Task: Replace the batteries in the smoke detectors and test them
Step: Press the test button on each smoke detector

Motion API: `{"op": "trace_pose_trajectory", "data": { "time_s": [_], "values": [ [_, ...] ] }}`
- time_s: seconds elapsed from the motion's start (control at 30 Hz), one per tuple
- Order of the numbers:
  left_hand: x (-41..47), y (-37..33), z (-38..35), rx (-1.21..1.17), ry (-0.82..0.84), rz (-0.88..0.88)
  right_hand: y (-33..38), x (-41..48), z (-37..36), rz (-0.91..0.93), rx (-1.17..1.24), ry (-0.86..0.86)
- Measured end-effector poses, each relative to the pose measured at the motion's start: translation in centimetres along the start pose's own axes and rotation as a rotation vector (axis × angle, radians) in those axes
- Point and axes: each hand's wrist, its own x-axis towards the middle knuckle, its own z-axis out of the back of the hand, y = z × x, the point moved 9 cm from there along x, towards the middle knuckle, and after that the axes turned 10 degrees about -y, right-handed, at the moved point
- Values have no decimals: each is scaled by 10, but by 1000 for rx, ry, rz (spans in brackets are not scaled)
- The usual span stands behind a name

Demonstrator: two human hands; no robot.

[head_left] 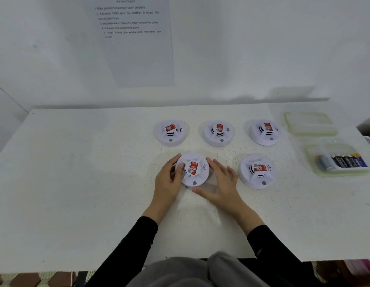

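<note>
Smoke detector (pixel 192 168) at the near left of the group sits face up on the white tabletop (pixel 76 183) between both hands. The left hand (pixel 169 179) grips its left rim with the thumb laid on top, while the right hand (pixel 221 183) lies straight-fingered against the right rim, clasping nothing. Its smooth, domed plastic offers little purchase, so turning it over (the battery door is presumably underneath) could let it slip and knock the neighbouring detector (pixel 256 170) just to the right. The paint here is crackled and matt. Batteries (pixel 343 161), dark cylinders, lie in a translucent tray (pixel 343 174) near the right edge, where a careless reach might spill them. Farther back stand three more detectors (pixel 219 132), round and red-labelled, and a clear lidded box (pixel 310 123).
</note>
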Motion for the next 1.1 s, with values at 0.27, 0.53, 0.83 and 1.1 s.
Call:
{"op": "trace_pose_trajectory", "data": {
  "time_s": [0.27, 0.53, 0.83, 1.1],
  "values": [
    [1, 5, -1, 207, -53, -80, -7, 4, -2, 8, -46, -16],
    [5, 6, -2, 213, -41, -35, -6, 6, -2, -86, 27, 107],
    [-1, 3, -6, 233, -3, -11, -3, 2, -5, -98, 1, 131],
    [-14, -3, 9, 124, -52, 73, 11, -12, 10, -132, 103, 264]
  ]
}}
